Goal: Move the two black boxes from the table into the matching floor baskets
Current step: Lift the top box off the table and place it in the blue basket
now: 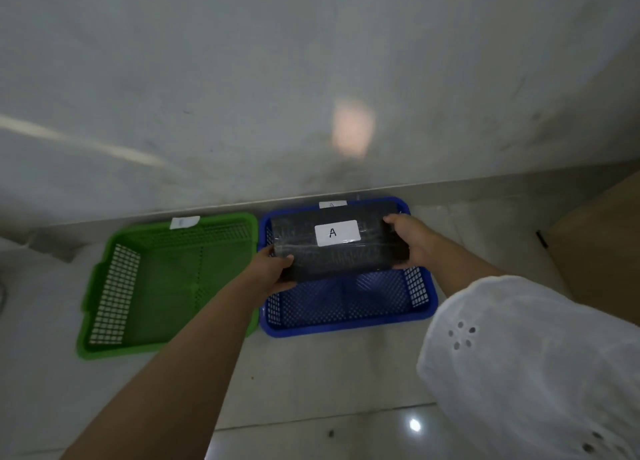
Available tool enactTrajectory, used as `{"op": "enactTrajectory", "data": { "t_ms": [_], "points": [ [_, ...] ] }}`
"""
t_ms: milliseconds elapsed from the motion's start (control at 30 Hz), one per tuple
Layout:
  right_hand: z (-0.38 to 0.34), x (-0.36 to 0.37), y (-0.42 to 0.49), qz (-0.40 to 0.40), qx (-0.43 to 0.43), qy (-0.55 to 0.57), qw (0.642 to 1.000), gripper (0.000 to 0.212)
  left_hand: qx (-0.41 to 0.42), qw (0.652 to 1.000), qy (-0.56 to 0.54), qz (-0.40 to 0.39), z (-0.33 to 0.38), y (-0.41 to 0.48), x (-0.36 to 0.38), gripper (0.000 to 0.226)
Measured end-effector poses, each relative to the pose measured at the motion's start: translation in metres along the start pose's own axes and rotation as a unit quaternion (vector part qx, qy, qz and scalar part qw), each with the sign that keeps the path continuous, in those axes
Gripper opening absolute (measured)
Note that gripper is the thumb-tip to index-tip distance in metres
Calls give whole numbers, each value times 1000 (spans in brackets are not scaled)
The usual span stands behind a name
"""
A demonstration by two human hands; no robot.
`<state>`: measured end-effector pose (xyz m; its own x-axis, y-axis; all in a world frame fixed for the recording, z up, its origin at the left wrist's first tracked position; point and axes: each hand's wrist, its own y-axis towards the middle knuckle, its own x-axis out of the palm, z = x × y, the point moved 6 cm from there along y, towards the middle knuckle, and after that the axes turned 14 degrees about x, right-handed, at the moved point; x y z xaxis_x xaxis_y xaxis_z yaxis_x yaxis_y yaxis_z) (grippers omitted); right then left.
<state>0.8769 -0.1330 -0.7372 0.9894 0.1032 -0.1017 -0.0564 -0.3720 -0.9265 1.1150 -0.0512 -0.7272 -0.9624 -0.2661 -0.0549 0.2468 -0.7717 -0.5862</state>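
A black box wrapped in clear film carries a white label marked "A". It hangs over the blue floor basket, covering the basket's far half. My left hand grips the box's left end and my right hand grips its right end. A white tag shows on the blue basket's far rim, partly hidden by the box. The green floor basket stands just left of the blue one, with nothing in it and a white tag on its far rim. The second black box is not in view.
Both baskets sit on a pale tiled floor against a grey wall. A brown cabinet or carton stands at the right edge. My white sleeve fills the lower right.
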Motion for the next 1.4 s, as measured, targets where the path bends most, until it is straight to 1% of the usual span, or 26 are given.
{"op": "enactTrajectory", "data": {
  "t_ms": [133, 333, 467, 600, 700, 767, 867, 933, 1000, 1067, 1133, 1200, 1267, 1367, 1400],
  "points": [
    [8, -2, 29, 2, 5, 5, 1000, 33, -18, 1000, -9, 16, -20, 18, 7, 45],
    [22, 2, 56, 7, 0, 13, 1000, 33, -34, 999, -17, 9, -44, 36, 19, 47],
    [28, 1, 67, 14, -12, 21, 1000, 37, -31, 999, 3, -9, -57, 44, 20, 45],
    [29, 2, 73, 18, -18, 15, 1000, 42, -24, 999, 14, -22, -65, 48, 19, 52],
    [28, 2, 75, 24, -19, -1, 1000, 44, -25, 999, 19, -38, -66, 48, 18, 52],
    [28, 3, 73, 20, -11, -6, 1000, 46, -36, 998, 41, -44, -66, 47, 18, 51],
    [21, 4, 61, 21, -25, -9, 999, 60, -41, 994, 102, -27, -55, 38, 16, 48],
    [12, 3, 42, 37, -53, -12, 998, 72, -16, 990, 138, -25, -38, 27, 15, 55],
    [2, 0, 12, 57, -80, -28, 995, 79, 22, 978, 202, -38, -12, 11, 12, 68],
    [-10, -5, -28, 70, -106, -42, 991, 79, 50, 950, 302, -54, 22, -12, 7, 76],
    [-26, -9, -76, 77, -129, -62, 987, 76, 81, 905, 411, -73, 64, -39, 2, 78],
    [-49, -15, -128, 108, -156, -105, 976, 75, 129, 844, 514, -83, 112, -67, -1, 78],
    [-78, -19, -194, 142, -194, -171, 955, 75, 191, 781, 589, -81, 172, -108, -1, 77],
    [-125, -26, -304, 165, -249, -247, 922, 78, 277, 680, 673, -88, 272, -176, 8, 75],
    [-139, -27, -340, 162, -264, -263, 914, 79, 300, 656, 687, -85, 307, -201, 12, 74]
  ]
}}
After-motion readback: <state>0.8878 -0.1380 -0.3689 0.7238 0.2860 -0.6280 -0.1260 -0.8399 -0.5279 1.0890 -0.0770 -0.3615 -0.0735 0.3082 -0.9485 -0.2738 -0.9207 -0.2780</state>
